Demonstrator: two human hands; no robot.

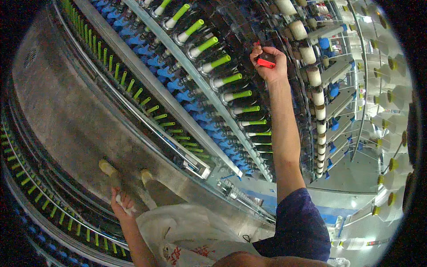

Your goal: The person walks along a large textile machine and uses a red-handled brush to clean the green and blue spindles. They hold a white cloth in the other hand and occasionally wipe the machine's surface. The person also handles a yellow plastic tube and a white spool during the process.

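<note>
My right hand (269, 62) is raised up into the spinning frame and is closed around a small red and black tool (266, 60), close to the row of bobbins with green tips (222, 81). My left hand (121, 204) is low at the left, its fingers closed on a bit of white waste fibre (121, 201). It sits just below two cream-coloured pegs (106, 167) on the grey machine panel (66, 120).
A white plastic bag (187, 231) hangs open in front of my body. Rows of blue holders (195, 109) and a metal rail (147, 75) run diagonally. Cream roving bobbins (318, 95) and large white yarn packages (391, 75) stand at the right.
</note>
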